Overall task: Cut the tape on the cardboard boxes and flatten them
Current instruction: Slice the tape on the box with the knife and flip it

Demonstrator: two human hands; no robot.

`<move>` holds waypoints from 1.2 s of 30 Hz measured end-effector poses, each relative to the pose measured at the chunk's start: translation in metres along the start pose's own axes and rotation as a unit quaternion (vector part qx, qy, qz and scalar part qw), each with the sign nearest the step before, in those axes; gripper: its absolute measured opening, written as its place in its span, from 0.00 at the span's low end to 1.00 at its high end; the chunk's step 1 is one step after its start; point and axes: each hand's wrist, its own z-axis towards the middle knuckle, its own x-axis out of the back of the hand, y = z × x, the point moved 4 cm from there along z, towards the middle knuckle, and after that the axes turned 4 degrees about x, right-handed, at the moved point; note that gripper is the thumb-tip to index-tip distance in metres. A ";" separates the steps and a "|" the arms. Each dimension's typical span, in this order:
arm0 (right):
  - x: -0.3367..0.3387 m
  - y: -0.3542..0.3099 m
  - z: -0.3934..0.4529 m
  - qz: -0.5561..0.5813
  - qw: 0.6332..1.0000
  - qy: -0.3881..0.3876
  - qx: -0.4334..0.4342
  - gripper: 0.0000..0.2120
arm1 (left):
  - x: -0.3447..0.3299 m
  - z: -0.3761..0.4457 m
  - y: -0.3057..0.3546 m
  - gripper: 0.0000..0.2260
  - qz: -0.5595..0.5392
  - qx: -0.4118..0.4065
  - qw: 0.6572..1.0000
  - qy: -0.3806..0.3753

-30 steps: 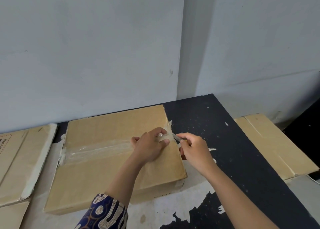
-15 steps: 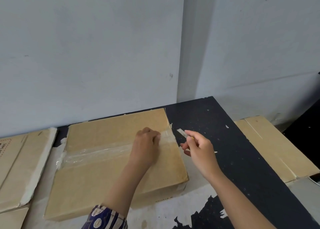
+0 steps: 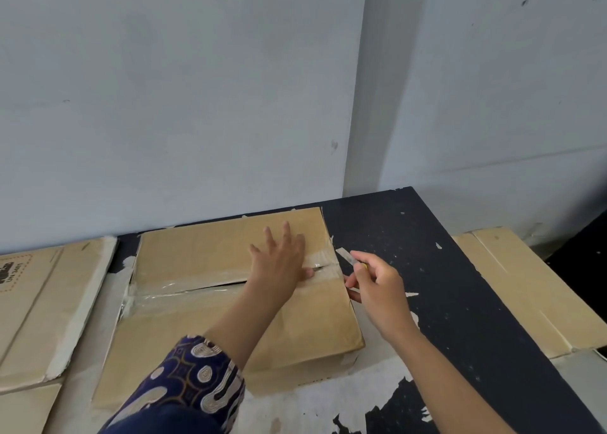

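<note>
A brown cardboard box [image 3: 203,253] lies on the table in front of me, with clear tape [image 3: 184,294] along its middle seam. The seam gapes as a dark slit, and the far flap sits slightly raised. My left hand [image 3: 281,262] rests flat on the far flap near the seam's right end, fingers spread and thumb at the slit. My right hand [image 3: 377,285] hovers just off the box's right edge, pinching a small cutter [image 3: 348,257] whose blade points up and to the left, clear of the tape.
The table [image 3: 443,285] is black with worn white patches. Flat cardboard [image 3: 49,302] lies at the left, another box [image 3: 532,285] stands at the right past the table edge. A grey wall [image 3: 197,105] rises directly behind the box.
My left hand slid from the tape's right end up onto the far flap and spread its fingers. The seam now shows an open slit. My right hand with the cutter drew back slightly.
</note>
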 end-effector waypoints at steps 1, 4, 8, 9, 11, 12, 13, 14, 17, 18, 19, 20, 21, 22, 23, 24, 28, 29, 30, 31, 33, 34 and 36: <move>0.000 0.000 0.000 0.004 1.000 0.001 -0.003 0.13 | -0.004 0.001 -0.001 0.31 0.017 0.005 1.000 -0.001; 0.001 -0.001 0.001 0.007 1.000 0.001 -0.003 0.13 | -0.012 0.000 -0.006 0.30 0.020 0.007 0.999 0.049; 0.002 -0.005 0.001 -0.015 1.000 0.005 0.010 0.14 | -0.036 0.006 -0.010 0.34 0.011 -0.047 0.991 0.125; 0.002 -0.006 0.001 -0.019 1.000 0.006 0.011 0.14 | -0.037 0.007 -0.010 0.34 0.005 -0.050 0.987 0.152; 0.001 -0.007 0.001 -0.026 1.000 0.005 0.011 0.14 | -0.035 0.004 -0.010 0.33 0.000 -0.062 0.981 0.183; 0.000 -0.007 0.001 -0.030 0.999 0.003 0.011 0.15 | -0.035 0.004 -0.010 0.33 -0.006 -0.063 0.979 0.195; -0.001 -0.007 0.001 -0.034 0.999 0.001 0.011 0.15 | -0.034 0.003 -0.010 0.33 -0.011 -0.063 0.976 0.206; -0.001 -0.007 0.002 -0.037 0.999 -0.002 0.011 0.15 | -0.034 0.003 -0.010 0.32 -0.012 -0.058 0.974 0.220; -0.001 -0.006 0.003 -0.033 0.999 -0.008 0.009 0.14 | -0.033 0.002 -0.011 0.32 -0.018 -0.053 0.964 0.258; -0.001 -0.006 0.003 -0.028 1.000 -0.008 0.006 0.14 | -0.032 0.002 -0.011 0.32 -0.023 -0.052 0.965 0.255; -0.001 -0.006 0.002 -0.022 1.000 -0.008 0.004 0.14 | -0.031 0.002 -0.011 0.32 -0.026 -0.053 0.965 0.254; -0.001 -0.005 0.002 -0.017 1.000 -0.007 0.003 0.14 | -0.031 0.002 -0.011 0.31 -0.029 -0.052 0.965 0.255; -0.001 -0.005 0.001 -0.010 1.000 -0.006 0.001 0.14 | -0.030 0.002 -0.010 0.31 -0.031 -0.050 0.964 0.261; -0.002 -0.004 0.001 -0.002 1.000 -0.005 -0.001 0.15 | -0.029 0.002 -0.010 0.31 -0.030 -0.048 0.961 0.270; -0.002 -0.003 0.001 0.007 1.000 -0.004 -0.005 0.14 | -0.029 0.002 -0.010 0.31 -0.027 -0.047 0.958 0.283; -0.002 -0.002 0.002 0.015 1.000 -0.003 -0.009 0.14 | -0.029 0.002 -0.010 0.31 -0.027 -0.047 0.955 0.291; -0.002 -0.001 0.006 0.038 0.999 -0.012 -0.018 0.14 | -0.029 0.001 -0.010 0.31 -0.022 -0.045 0.949 0.311; -0.002 -0.001 0.006 0.044 0.999 -0.013 -0.019 0.14 | -0.029 0.001 -0.010 0.31 -0.023 -0.045 0.949 0.311; -0.002 0.000 0.005 0.049 0.999 -0.010 -0.020 0.13 | -0.029 0.001 -0.010 0.31 -0.025 -0.045 0.950 0.308; -0.002 0.001 0.003 0.054 0.998 -0.006 -0.021 0.13 | -0.030 0.001 -0.009 0.31 -0.026 -0.045 0.950 0.309; -0.002 0.003 0.000 0.064 0.998 0.000 -0.021 0.13 | -0.030 0.001 -0.009 0.31 -0.027 -0.044 0.946 0.319; -0.002 0.003 -0.001 0.068 0.997 0.000 -0.022 0.13 | -0.030 0.000 -0.010 0.32 -0.029 -0.043 0.946 0.320; -0.002 0.004 -0.001 0.072 0.997 -0.001 -0.022 0.13 | -0.031 0.000 -0.010 0.32 -0.027 -0.045 0.945 0.324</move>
